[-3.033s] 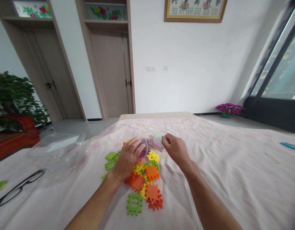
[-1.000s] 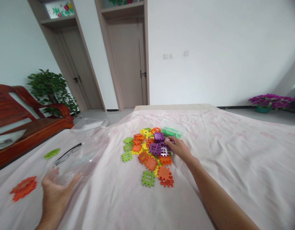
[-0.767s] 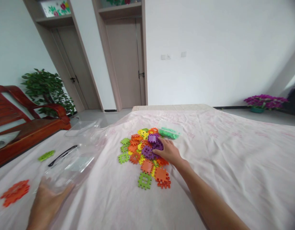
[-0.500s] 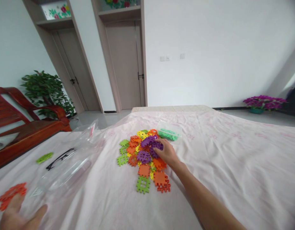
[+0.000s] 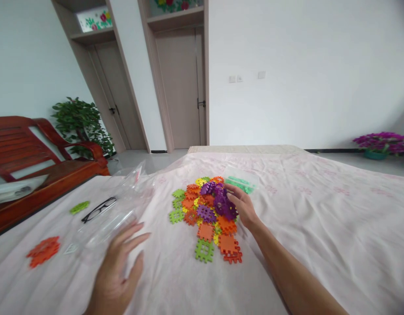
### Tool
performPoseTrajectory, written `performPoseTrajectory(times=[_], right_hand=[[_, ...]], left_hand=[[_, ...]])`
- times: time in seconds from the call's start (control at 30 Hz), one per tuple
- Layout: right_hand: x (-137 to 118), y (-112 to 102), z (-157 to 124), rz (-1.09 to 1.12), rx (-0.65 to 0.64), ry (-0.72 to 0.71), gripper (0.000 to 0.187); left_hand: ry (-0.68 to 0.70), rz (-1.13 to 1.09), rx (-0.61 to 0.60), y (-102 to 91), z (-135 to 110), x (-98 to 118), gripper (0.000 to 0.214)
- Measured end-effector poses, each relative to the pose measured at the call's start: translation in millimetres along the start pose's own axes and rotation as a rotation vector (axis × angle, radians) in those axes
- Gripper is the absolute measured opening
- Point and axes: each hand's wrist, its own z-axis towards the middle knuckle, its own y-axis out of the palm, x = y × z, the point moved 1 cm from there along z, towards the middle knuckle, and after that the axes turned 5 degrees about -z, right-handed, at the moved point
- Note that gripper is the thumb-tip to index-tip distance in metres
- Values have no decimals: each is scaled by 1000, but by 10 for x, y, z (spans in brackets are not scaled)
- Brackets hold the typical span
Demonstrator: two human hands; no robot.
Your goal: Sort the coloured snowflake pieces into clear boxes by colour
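A pile of interlocking plastic building pieces in orange, green, yellow and purple lies on the pale bedsheet (image 5: 307, 227). At the pile's right side, my right hand (image 5: 243, 203) has its thumb and fingers closed on purple building pieces (image 5: 225, 206); how many is unclear. Another purple piece (image 5: 206, 213) rests flat just left of them. My left hand (image 5: 118, 264) is open and holds nothing, its fingers spread above the sheet beside the clear plastic bag (image 5: 106, 232). Farther left lie orange pieces (image 5: 43, 251) apart from the pile.
Black-framed glasses (image 5: 99, 210) and green pieces (image 5: 79, 207) are at the left. Behind the pile sits a clear bag of teal-green pieces (image 5: 240, 183). A wooden bench (image 5: 57, 170) stands beyond the left edge.
My left hand has let go of the orange pieces at the far left and moved right toward the pile. My right hand has shifted slightly, with purple pieces at its fingers. The view has turned left.
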Motion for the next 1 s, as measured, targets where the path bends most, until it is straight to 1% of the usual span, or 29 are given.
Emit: performPoseTrajectory(times=[0.03, 0.07, 0.1, 0.17, 0.23, 0.3, 0.37, 0.47, 0.53, 0.6, 0.67, 0.73, 0.87, 0.93, 1.0], right_hand=[[12, -29, 3, -75, 15, -41, 43], [40, -69, 11, -174, 55, -81, 41], [79, -117, 23, -293, 111, -117, 40], [167, -231, 52, -559, 236, -174, 40], [229, -346, 77, -802, 334, -213, 41], [243, -438, 88, -984, 387, -245, 44], [216, -502, 88, -1095, 423, -263, 46], [181, -577, 84, -1165, 518, -258, 48], [209, -634, 91, -1194, 575, -233, 50], [283, -696, 110, -1221, 555, -209, 52], [372, -751, 135, -1221, 482, -198, 49], [438, -792, 159, -1180, 438, -186, 42], [469, -823, 185, -1011, 469, -140, 28], [460, -825, 189, -932, 493, -145, 28], [455, -829, 190, -891, 516, -167, 29]], left_hand=[[51, 46, -179, 176, 34, 40, 36], [76, 69, -323, 351, 79, 60, 38], [76, 81, -415, 523, 136, 63, 38], [48, 110, -524, 868, 283, 38, 37], [-6, 167, -578, 1208, 452, -7, 38], [-19, 260, -575, 1525, 612, -56, 42], [-25, 354, -554, 1798, 725, -111, 49], [-90, 400, -613, 2091, 754, -208, 55], [-116, 407, -667, 2193, 691, -255, 59], [-100, 401, -691, 2229, 596, -264, 57], [-63, 380, -689, 2217, 505, -236, 50], [-32, 342, -685, 2183, 439, -190, 42], [3, 242, -670, 2117, 407, -128, 25], [11, 205, -647, 2097, 433, -141, 22], [7, 208, -591, 2079, 470, -184, 24]])
